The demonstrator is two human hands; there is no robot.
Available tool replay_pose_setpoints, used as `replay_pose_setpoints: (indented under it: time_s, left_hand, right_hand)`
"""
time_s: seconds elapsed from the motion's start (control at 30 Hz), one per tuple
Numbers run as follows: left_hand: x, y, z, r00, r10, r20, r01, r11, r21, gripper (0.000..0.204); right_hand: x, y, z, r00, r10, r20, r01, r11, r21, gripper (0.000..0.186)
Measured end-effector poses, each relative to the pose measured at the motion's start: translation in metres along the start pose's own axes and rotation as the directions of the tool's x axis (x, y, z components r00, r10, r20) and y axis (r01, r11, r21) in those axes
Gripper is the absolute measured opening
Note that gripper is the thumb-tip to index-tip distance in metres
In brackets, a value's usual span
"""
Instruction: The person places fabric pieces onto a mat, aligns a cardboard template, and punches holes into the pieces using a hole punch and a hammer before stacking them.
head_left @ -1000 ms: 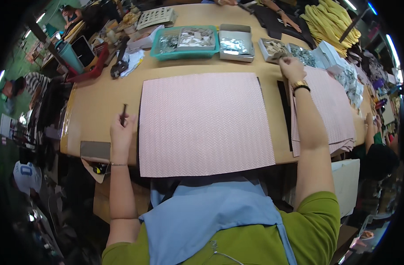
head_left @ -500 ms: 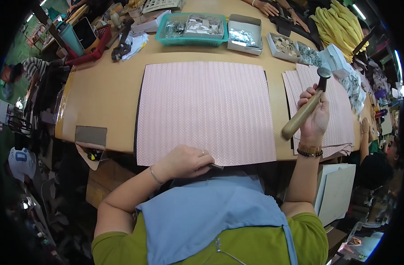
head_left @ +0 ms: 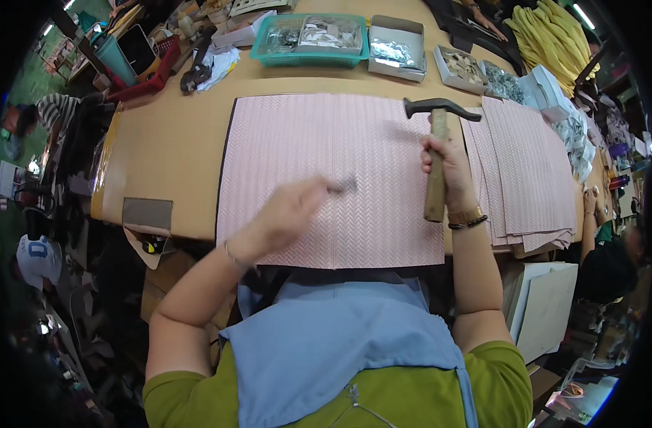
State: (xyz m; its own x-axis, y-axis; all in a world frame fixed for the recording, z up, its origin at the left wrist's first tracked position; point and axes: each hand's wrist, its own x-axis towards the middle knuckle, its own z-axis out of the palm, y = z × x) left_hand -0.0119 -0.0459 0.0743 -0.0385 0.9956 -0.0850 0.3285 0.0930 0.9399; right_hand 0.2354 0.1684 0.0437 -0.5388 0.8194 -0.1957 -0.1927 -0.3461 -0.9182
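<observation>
My right hand [head_left: 448, 167] is wrapped round the wooden handle of a hammer [head_left: 435, 187], its dark metal head raised above the right side of a pink herringbone-textured sheet [head_left: 283, 143]. Over the middle of that sheet, my left hand [head_left: 291, 210] is closed and smeared by motion. A small grey metal piece [head_left: 347, 185] sticks out from its fingertips; its exact kind is too blurred to make out. The pink sheet lies flat at the table's front edge with a crease down its middle and a dark edge showing along its left side.
More pink sheets [head_left: 529, 171] are stacked to the right. Along the back stand a teal basket [head_left: 308, 60] of small parts, a box [head_left: 397, 68] of shiny bags and a box [head_left: 460, 82] of tan pieces. A red basket [head_left: 144, 89] sits far left; a co-worker's hand [head_left: 486, 25] shows far right.
My left hand has moved from the sheet's front edge up over its middle with the metal piece. My right hand has swung the hammer leftward, turning its handle upright.
</observation>
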Motion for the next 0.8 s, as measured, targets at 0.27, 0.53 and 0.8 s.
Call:
replay_pose_setpoints:
  time_s: [0.27, 0.53, 0.8]
  left_hand:
    - [0.154, -0.039, -0.062, 0.8, 0.131, -0.586, -0.379, 0.867, -0.324, 0.026]
    - [0.177, -0.086, -0.04, 0.796, 0.056, -0.602, -0.348, 0.857, -0.38, 0.026]
    - [0.179, -0.083, -0.033, 0.819, 0.149, -0.555, -0.361, 0.885, -0.294, 0.022]
  right_hand:
    - [0.014, 0.033, 0.0, 1.0, -0.024, -0.006, 0.024, 0.996, -0.086, 0.024]
    - [0.012, 0.027, 0.003, 0.999, -0.024, -0.045, 0.021, 0.998, -0.061, 0.023]
    - [0.012, 0.025, 0.006, 0.996, 0.014, -0.085, -0.018, 0.999, -0.046, 0.027]
